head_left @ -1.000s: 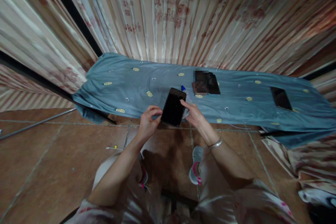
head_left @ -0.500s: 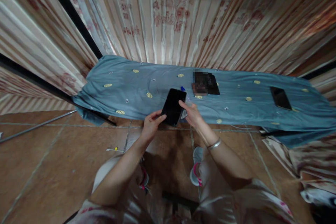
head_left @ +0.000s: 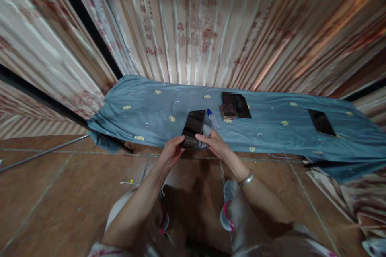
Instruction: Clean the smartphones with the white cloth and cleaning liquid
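Note:
A dark smartphone (head_left: 194, 122) is held between both hands above the near edge of a blue cloth. My left hand (head_left: 171, 150) grips its lower left corner, thumb on top. My right hand (head_left: 214, 143) grips the right edge with its thumb over the screen. A pale grey-white cloth (head_left: 206, 131) shows between the phone and my right fingers. Just behind my right hand lies a small clear bottle (head_left: 213, 120) with a blue cap. Farther back is another dark phone (head_left: 243, 107), beside a dark, blurred-out item (head_left: 228, 105).
The blue patterned cloth (head_left: 150, 122) covers a long, narrow table. One more phone (head_left: 322, 122) lies at its right. Curtains (head_left: 193, 28) hang behind, with a black pole (head_left: 87, 24) at the left. A small white and yellow item (head_left: 131, 182) is on the tiled floor.
The phone has moved a little left and is tilted so its screen now catches reflections. The bottle, partly hidden before, shows more fully. The view has shifted slightly upward.

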Tool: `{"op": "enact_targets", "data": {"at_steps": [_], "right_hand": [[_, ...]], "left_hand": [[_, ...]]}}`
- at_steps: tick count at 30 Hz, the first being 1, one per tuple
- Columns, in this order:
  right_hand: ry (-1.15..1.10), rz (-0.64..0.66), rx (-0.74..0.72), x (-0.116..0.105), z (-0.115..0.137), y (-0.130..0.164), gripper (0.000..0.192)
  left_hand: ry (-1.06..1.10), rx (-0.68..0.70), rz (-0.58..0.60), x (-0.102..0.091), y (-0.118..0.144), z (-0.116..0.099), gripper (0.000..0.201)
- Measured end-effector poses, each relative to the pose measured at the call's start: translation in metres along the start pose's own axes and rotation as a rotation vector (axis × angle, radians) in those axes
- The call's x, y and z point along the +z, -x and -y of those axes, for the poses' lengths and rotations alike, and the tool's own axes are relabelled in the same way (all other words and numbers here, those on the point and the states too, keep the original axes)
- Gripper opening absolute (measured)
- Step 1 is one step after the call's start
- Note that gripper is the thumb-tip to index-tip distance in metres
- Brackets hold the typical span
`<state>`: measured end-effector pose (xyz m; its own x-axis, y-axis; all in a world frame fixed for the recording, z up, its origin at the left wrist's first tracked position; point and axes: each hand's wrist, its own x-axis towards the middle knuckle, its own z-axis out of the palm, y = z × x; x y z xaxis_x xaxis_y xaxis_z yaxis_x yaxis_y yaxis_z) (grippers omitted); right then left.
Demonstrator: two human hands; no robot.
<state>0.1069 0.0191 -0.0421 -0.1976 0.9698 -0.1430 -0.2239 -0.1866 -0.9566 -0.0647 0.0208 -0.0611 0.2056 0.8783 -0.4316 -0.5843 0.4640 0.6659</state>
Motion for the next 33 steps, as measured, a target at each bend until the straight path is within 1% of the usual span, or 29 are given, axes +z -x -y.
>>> {"op": "enact_targets", "data": {"at_steps": [4, 7, 11, 15, 22, 25, 27, 30, 33], "right_hand": [[0.149, 0.042, 0.026, 0.004, 0.0, 0.006, 0.046], [0.179, 0.065, 0.004, 0.006, 0.002, 0.008, 0.045], [0.172, 0.093, -0.011, 0.004, 0.005, 0.007, 0.042], [0.117, 0.094, -0.031, 0.001, 0.007, 0.005, 0.04], [0.013, 0.129, 0.046, -0.003, 0.014, 0.007, 0.04], [0.007, 0.102, 0.061, -0.005, 0.014, 0.009, 0.034], [0.007, 0.052, 0.064, -0.006, 0.013, 0.009, 0.028], [0.017, -0.026, 0.104, -0.006, 0.011, 0.009, 0.02], [-0.006, -0.068, 0.111, -0.005, 0.009, 0.008, 0.021]], "left_hand": [[0.018, 0.018, -0.055, 0.0, -0.003, -0.005, 0.012], [0.02, 0.024, -0.067, 0.001, -0.003, -0.007, 0.011], [0.004, 0.039, -0.022, 0.001, -0.004, -0.008, 0.01], [-0.005, 0.038, 0.019, 0.001, -0.004, -0.01, 0.013], [-0.022, 0.054, -0.022, -0.001, -0.004, -0.016, 0.012], [-0.036, 0.061, -0.012, -0.001, -0.003, -0.017, 0.015], [-0.047, 0.084, -0.011, -0.001, -0.001, -0.017, 0.021], [-0.066, 0.126, -0.041, 0.002, 0.002, -0.015, 0.031], [-0.093, 0.141, -0.051, 0.006, 0.005, -0.014, 0.037]]}}
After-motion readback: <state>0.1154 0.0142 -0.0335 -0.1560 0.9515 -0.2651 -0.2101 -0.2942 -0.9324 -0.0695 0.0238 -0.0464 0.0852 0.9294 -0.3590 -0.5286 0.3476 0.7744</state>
